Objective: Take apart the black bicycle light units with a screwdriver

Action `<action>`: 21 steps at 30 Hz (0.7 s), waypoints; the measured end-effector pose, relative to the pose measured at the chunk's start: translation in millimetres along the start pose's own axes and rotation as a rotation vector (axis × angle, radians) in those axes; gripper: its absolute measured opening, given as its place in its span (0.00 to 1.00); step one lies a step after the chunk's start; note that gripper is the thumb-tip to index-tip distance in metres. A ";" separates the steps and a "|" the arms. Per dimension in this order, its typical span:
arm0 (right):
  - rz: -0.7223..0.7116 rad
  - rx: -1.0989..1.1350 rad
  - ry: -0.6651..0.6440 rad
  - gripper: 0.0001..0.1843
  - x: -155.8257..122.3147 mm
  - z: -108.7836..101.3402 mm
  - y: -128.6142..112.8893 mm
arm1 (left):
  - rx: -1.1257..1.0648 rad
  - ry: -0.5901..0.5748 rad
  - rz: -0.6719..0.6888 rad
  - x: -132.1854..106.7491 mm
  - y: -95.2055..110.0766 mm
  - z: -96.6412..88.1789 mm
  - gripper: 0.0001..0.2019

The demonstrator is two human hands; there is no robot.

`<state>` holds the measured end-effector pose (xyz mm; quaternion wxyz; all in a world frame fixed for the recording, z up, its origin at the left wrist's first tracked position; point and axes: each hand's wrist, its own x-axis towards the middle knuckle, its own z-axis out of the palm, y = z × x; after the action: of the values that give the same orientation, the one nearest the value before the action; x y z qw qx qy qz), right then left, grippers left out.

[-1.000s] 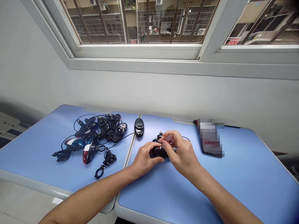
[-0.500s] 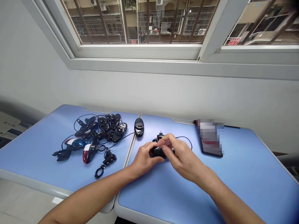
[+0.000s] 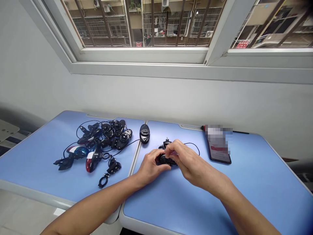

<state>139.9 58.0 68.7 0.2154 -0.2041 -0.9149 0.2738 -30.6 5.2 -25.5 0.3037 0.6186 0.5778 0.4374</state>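
My left hand (image 3: 151, 166) is closed round the left end of a black, glossy bicycle horn (image 3: 164, 160), which lies on the blue table with its cable looping behind it. Above this horn, the thumb and fingers of my right hand (image 3: 183, 160) are pinched together. A sliver of something pinkish shows between them, too covered to name. Just behind the hands is a black clamp piece (image 3: 167, 142) beside the horn. Another black oval horn (image 3: 144, 133) stands apart to the left, a cable running from it to the pile.
A heap of black horns (image 3: 107, 130) with tangled cables covers part of the left table, with red, white and blue ones in front. A loose ring clamp (image 3: 103, 180) lies near them. To the right rests a phone (image 3: 218, 151). A seam divides the two tables.
My right hand has turned slightly over the horn, its fingers curling more tightly together. My left hand keeps its hold. The view has shifted a little.
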 end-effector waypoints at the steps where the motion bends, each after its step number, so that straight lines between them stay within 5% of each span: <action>1: 0.011 0.010 -0.027 0.11 0.0 -2.5 -0.5 | -0.002 -0.001 0.003 0.1 0.2 -0.3 0.13; 3: 0.042 0.010 -0.024 0.10 0.6 -3.9 0.0 | -0.013 -0.001 0.000 0.2 0.7 -0.6 0.14; 11: 0.159 -0.213 0.339 0.03 3.1 20.1 10.4 | -0.002 0.009 -0.014 -0.4 0.5 1.0 0.19; 21: 0.003 0.026 0.315 0.21 2.7 20.4 8.5 | -0.024 -0.003 0.000 0.1 -0.2 -0.2 0.19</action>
<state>129.6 57.5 49.0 0.3586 -0.2431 -0.8658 0.2503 -30.8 5.3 -25.6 0.3119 0.6154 0.5721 0.4435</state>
